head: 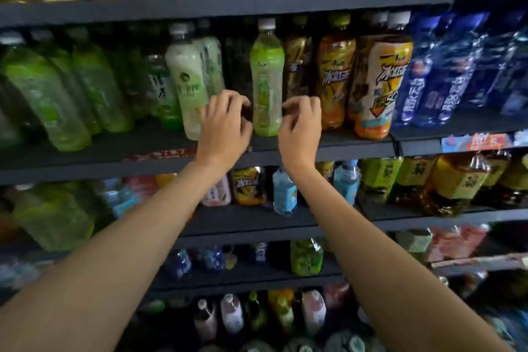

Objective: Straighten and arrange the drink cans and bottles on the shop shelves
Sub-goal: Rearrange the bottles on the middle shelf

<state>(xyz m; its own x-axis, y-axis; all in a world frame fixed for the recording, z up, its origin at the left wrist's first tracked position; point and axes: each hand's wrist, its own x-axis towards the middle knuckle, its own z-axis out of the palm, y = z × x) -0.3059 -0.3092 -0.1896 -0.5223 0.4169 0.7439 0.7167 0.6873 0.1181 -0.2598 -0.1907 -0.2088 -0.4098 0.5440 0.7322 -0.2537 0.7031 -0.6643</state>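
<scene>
while we reach to the middle shelf [357, 148], our left hand [225, 126] and right hand [300, 126], fingers curled, flank an upright green bottle [267, 80]; whether they touch it is unclear; next, we judge, squaring its label forward.

Green bottle [267, 80], white cap, upright at shelf [357, 148] front, between neighbouring bottles.
</scene>
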